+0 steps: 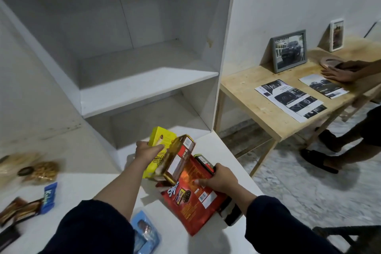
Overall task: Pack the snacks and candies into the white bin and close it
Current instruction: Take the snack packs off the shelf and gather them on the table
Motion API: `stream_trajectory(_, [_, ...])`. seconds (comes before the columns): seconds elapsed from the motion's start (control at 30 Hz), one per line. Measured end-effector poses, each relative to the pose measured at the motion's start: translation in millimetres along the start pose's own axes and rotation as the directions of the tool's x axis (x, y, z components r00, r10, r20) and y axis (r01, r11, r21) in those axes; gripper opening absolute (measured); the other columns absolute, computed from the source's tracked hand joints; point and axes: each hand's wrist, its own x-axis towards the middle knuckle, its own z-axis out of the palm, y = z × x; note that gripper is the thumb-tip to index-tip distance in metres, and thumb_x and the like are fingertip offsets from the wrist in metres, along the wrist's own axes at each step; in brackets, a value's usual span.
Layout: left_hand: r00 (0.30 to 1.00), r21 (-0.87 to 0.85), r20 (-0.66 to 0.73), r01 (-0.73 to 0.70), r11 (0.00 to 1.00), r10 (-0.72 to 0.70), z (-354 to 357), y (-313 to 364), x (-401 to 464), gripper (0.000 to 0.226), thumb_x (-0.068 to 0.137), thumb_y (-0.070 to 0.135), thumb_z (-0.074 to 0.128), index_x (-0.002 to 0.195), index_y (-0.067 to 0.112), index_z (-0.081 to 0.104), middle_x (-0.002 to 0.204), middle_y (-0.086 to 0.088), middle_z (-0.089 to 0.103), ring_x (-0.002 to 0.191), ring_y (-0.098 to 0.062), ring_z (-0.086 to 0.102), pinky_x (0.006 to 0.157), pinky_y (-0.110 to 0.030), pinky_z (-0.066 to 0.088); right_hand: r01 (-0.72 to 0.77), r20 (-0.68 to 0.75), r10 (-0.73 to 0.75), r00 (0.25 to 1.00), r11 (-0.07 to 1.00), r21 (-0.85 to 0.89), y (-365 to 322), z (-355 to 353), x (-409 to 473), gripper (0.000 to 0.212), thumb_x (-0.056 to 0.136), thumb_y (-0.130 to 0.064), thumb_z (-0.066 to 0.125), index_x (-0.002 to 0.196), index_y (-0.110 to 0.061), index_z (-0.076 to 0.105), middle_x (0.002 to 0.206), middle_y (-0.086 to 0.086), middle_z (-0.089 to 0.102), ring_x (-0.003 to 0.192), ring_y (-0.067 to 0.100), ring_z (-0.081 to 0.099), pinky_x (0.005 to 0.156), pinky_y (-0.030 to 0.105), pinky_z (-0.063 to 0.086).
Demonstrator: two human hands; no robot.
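My left hand (148, 151) grips a yellow snack box (159, 140) together with a brown and red box (179, 156), both lifted above the white table (216, 144). My right hand (218, 177) holds a red snack bag (193, 198) and a dark packet (206, 163) behind it, near the table's right edge. More sweets lie to the left: a blue wrapper (49, 197), brown chocolate bars (20, 210), a gold-wrapped pack (42, 171) and a light blue packet (144, 231) by my left sleeve. No white bin is in view.
A white shelf unit (144, 80) with bare shelves stands behind the table. To the right is a wooden table (257, 109) with printed sheets (292, 99) and picture frames (288, 50). Another person's hand (338, 73) rests there; their feet (321, 161) stand on the floor.
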Motion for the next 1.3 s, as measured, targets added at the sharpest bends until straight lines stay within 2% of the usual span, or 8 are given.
stream_trajectory(0.2, [0.996,-0.066,-0.064,-0.07,0.995,0.066,5.5,-10.5,-72.7,0.039,0.078,0.035,0.073,0.103,0.005,0.066,0.102,-0.013,0.069,0.09,-0.025,0.065,0.077,-0.03,0.05,0.012,0.054,-0.015,0.998,0.999,0.043,12.6,2.4,-25.1,0.076,0.048,-0.072,0.076,0.106,-0.027,0.058,0.101,-0.006,0.07,0.086,0.011,0.066,0.082,0.03,0.054])
stream_trajectory(0.33, [0.984,0.004,0.162,-0.071,0.997,0.069,24.4,-10.0,-117.1,0.087,0.054,0.07,0.076,0.118,0.021,0.045,0.111,-0.002,0.062,0.101,-0.019,0.062,0.084,-0.033,0.05,0.053,0.05,-0.054,0.997,0.998,0.021,24.3,6.6,-41.0,0.082,0.043,-0.076,0.072,0.105,-0.023,0.063,0.097,-0.004,0.07,0.083,0.013,0.066,0.077,0.029,0.055])
stream_trajectory(0.4, [0.958,0.114,0.276,-0.114,0.987,0.078,36.8,-7.2,-135.5,0.106,0.039,0.071,0.08,0.124,0.024,0.038,0.114,0.0,0.062,0.103,-0.017,0.062,0.091,-0.035,0.05,0.087,0.055,-0.088,0.995,0.996,0.025,28.3,2.8,-48.6,0.079,0.043,-0.076,0.073,0.101,-0.022,0.064,0.094,-0.004,0.069,0.082,0.013,0.065,0.075,0.029,0.054])
stream_trajectory(0.5, [0.933,0.264,0.344,-0.202,0.943,0.104,52.8,-5.0,-160.7,0.107,0.044,0.058,0.085,0.128,0.018,0.033,0.113,0.003,0.057,0.105,-0.015,0.056,0.086,-0.03,0.045,0.09,0.11,-0.095,0.989,0.995,0.05,36.4,-4.8,-60.5,0.071,0.047,-0.07,0.078,0.096,-0.021,0.065,0.091,-0.004,0.068,0.081,0.014,0.064,0.072,0.026,0.051])
stream_trajectory(0.7, [0.962,0.249,0.208,-0.224,0.942,0.174,64.1,-14.4,-205.9,0.099,0.048,0.052,0.088,0.125,0.019,0.036,0.104,0.01,0.058,0.093,-0.005,0.056,0.072,-0.023,0.045,0.132,0.173,-0.147,0.974,0.987,0.094,56.4,-6.1,-75.9,0.082,0.036,-0.072,0.078,0.096,-0.017,0.069,0.093,-0.001,0.071,0.084,0.015,0.066,0.078,0.03,0.055])
stream_trajectory(0.87, [0.966,0.415,0.223,-0.214,0.884,0.129,52.5,-28.0,-236.5,0.15,0.028,0.06,0.086,0.146,0.025,0.0,0.145,-0.007,0.031,0.134,-0.025,0.035,0.108,-0.038,0.036,0.2,0.246,-0.19,0.951,0.98,-0.018,49.0,-8.2,-92.3,0.084,0.043,-0.069,0.08,0.099,-0.009,0.068,0.097,0.005,0.069,0.085,0.019,0.064,0.07,0.027,0.049])
stream_trajectory(1.1, [0.97,0.236,-0.078,-0.204,0.95,0.228,11.2,-66.6,-280.9,0.091,0.053,0.032,0.083,0.127,0.018,0.032,0.106,0.001,0.06,0.095,-0.016,0.06,0.08,-0.028,0.048,0.26,0.356,-0.242,0.902,0.966,-0.004,11.4,10.0,-116.6,0.108,0.022,-0.077,0.076,0.105,-0.009,0.068,0.103,0.006,0.071,0.091,0.021,0.068,0.084,0.033,0.056])
stream_trajectory(1.3, [0.939,0.116,-0.307,-0.122,0.986,0.152,-52.8,-120.5,-331.8,0.083,0.061,0.032,0.08,0.128,0.018,0.033,0.108,0.001,0.055,0.099,-0.016,0.054,0.08,-0.029,0.043,0.318,0.487,-0.262,0.833,0.947,-0.035,-34.8,44.2,-163.7,0.069,0.055,-0.058,0.084,0.097,-0.006,0.068,0.083,0.003,0.072,0.066,0.015,0.068,0.059,0.025,0.053])
